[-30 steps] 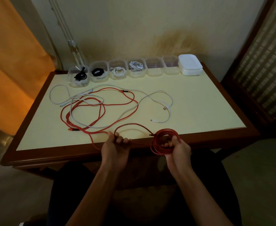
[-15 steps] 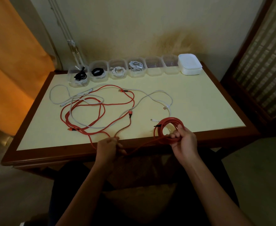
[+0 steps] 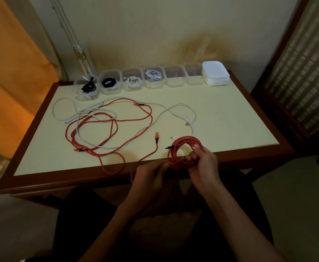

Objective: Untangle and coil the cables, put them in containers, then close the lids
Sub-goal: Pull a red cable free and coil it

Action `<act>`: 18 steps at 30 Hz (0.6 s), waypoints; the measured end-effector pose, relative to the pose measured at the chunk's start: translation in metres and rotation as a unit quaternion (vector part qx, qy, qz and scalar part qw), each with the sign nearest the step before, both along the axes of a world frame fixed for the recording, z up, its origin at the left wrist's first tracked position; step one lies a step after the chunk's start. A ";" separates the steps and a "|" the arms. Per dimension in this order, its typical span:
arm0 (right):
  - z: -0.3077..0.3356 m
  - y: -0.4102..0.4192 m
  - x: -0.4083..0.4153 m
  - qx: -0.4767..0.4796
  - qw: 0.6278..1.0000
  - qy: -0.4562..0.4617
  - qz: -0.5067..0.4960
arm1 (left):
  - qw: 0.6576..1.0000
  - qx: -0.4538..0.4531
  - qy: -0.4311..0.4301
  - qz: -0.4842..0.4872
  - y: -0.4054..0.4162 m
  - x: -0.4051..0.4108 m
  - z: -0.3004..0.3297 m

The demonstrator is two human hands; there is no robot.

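Now the right hand [image 3: 204,163] grips a red coil [image 3: 185,150] of braided cable at the near edge of the table [image 3: 230,129] — several round loops, one black plug poking out — while the left hand [image 3: 151,174] pinches its loose tail.

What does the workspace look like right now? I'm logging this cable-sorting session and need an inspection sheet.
Surface: cream table top with brown rim.
Job's things: six clear containers along the far edge, four holding coiled cables, two empty; stack of white lids beside them.
Clutter: nothing seen.
Hands: right hand grips the red coil; left hand holds its loose strand.
Cables: red and white cables tangled on the table.
Surroundings: orange curtain left, stained wall behind.
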State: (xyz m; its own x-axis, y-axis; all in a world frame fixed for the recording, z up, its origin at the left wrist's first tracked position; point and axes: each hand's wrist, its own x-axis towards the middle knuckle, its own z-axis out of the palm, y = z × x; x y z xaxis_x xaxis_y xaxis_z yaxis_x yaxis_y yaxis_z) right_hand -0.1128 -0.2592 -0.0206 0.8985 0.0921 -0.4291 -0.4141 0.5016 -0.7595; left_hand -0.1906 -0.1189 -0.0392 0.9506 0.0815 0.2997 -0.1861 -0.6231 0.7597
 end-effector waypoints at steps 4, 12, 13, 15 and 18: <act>0.001 -0.003 -0.006 0.141 0.987 0.074 0.023 | 0.996 0.019 -0.021 0.085 0.008 0.000 -0.019; -0.005 0.006 -0.027 0.262 0.955 0.137 0.010 | 0.974 0.062 -0.024 0.216 0.003 -0.010 -0.021; -0.008 0.007 -0.027 0.259 0.957 0.130 0.007 | 0.980 0.006 -0.003 0.197 0.002 -0.010 -0.017; -0.012 0.009 -0.028 0.234 0.967 0.096 0.017 | 0.978 -0.091 0.054 0.180 0.001 -0.011 -0.014; -0.014 0.013 -0.030 0.149 0.988 0.023 0.043 | 0.952 -0.192 0.149 0.185 0.001 -0.011 -0.011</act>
State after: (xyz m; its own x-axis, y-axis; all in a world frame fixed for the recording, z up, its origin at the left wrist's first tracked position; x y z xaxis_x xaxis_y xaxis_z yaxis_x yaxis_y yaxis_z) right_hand -0.1430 -0.2466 -0.0348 0.8626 0.2947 -0.4112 -0.4946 0.6618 -0.5633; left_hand -0.2016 -0.1176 -0.0504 0.8740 0.4759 -0.0985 0.2514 -0.2691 0.9297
